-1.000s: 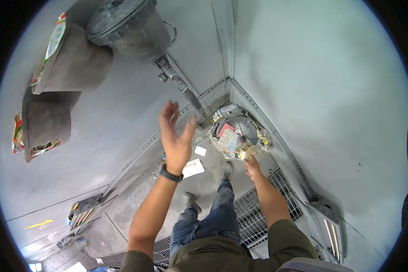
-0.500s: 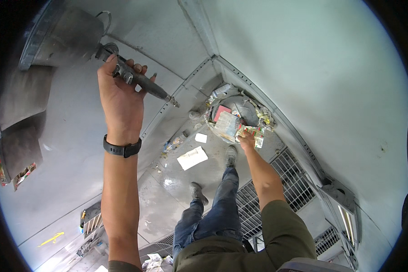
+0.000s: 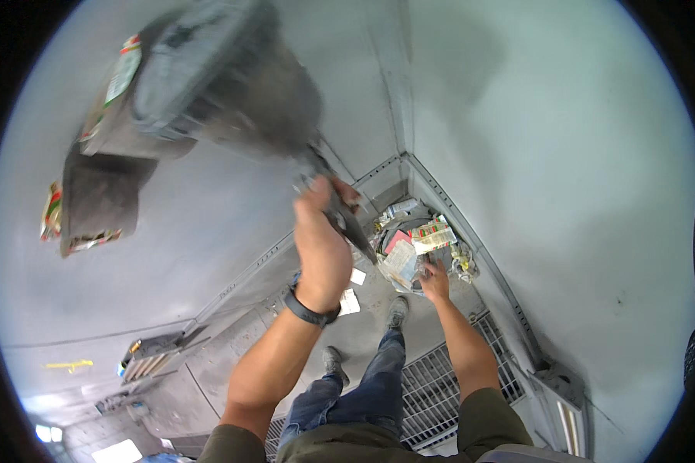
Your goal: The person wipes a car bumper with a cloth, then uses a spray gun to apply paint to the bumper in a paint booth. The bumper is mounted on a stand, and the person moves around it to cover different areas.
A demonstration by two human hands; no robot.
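Fingers, left hand (image 3: 323, 261): curled round dark tool (image 3: 346, 220), blurred, near grey bucket (image 3: 262, 108). Right hand (image 3: 436, 285): beside heaped rubbish (image 3: 400, 262), below printed carton (image 3: 434, 236); whether pinching, cannot tell.

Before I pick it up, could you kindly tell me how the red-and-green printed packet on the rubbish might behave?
The packet looks like thin card, so it is probably light and may bend. Its broad, flat faces suggest it would slide rather than roll. Because it lies on uneven rubbish, a push could well tip it.
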